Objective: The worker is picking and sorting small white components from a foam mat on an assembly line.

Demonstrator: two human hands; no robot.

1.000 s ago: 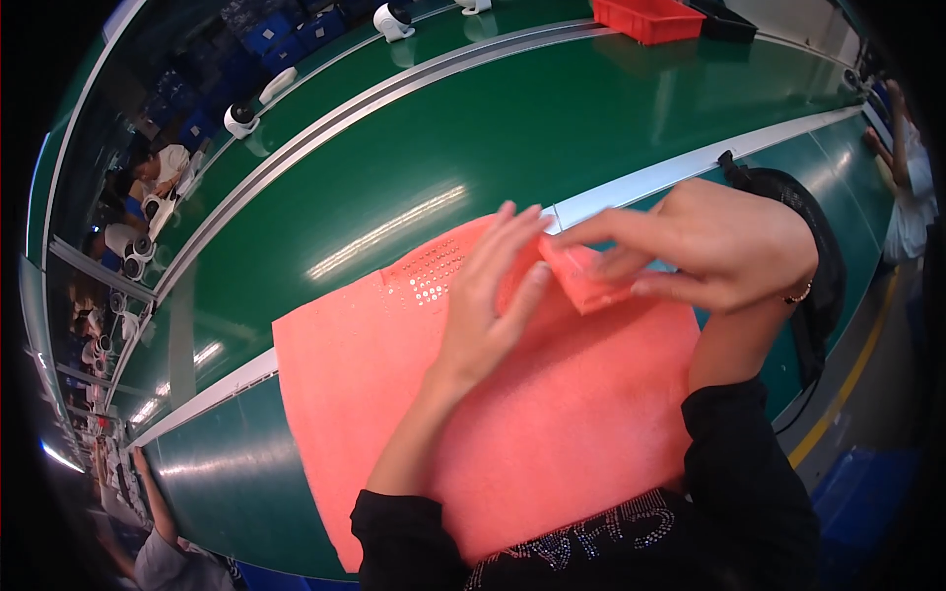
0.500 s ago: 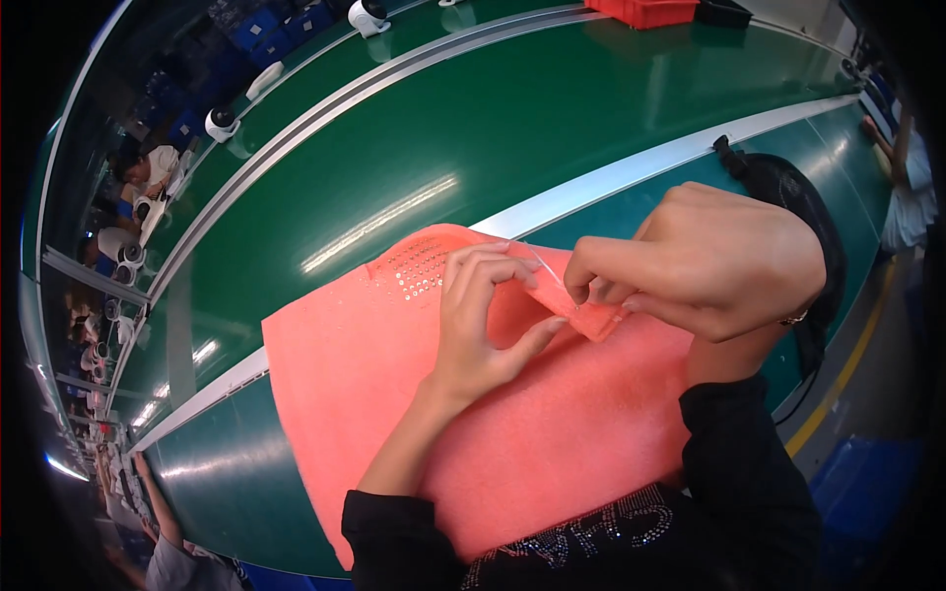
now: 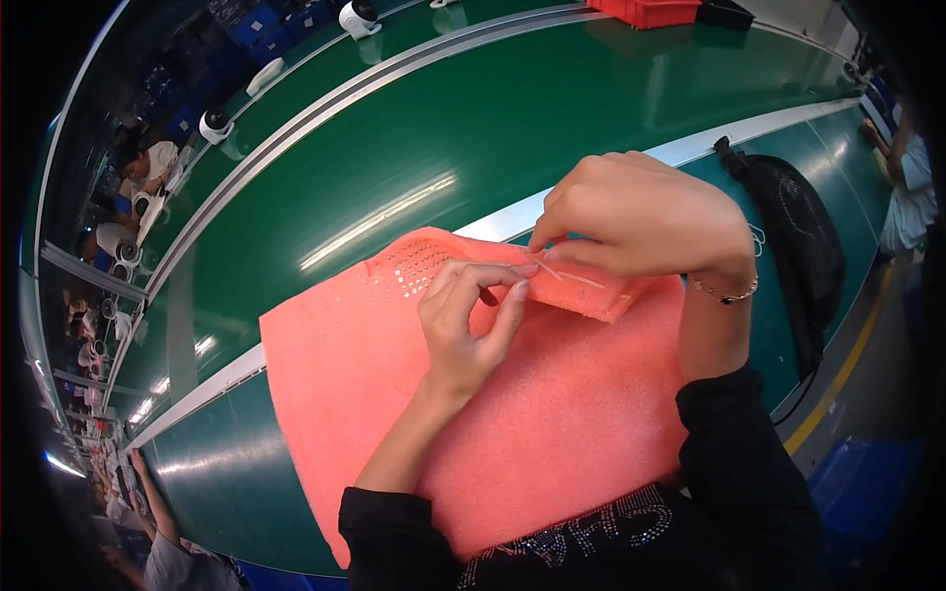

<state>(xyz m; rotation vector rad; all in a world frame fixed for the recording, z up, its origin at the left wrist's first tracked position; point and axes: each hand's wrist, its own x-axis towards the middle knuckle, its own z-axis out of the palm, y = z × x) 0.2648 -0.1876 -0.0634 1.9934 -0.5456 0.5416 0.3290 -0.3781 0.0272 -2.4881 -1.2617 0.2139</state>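
A coral fleece-like cloth (image 3: 552, 424) with rows of small shiny studs drapes from the bench over my lap. Its far edge is folded into a narrow band. Thumb and fingers of my left hand (image 3: 463, 320) pinch that band from the left. My right hand (image 3: 641, 217) reaches over from the right, fingertips pinched at a thin white thread (image 3: 581, 280) lying across the fold, close to my left fingertips. Whether a needle is between them is too small to tell. A white loop (image 3: 757, 236) shows beside my right wrist.
A black pouch (image 3: 793, 231) lies on the bench to the right. Beyond a metal rail (image 3: 527, 212) runs a green conveyor (image 3: 424, 128). White cameras (image 3: 215, 126) stand on its far side, with red bins (image 3: 645, 12) at the back. Other people sit at far left and right.
My right hand has moved left and away from me along the fold, and its fingers now meet near my left fingertips. The folded band lies flatter, showing more of the thread.
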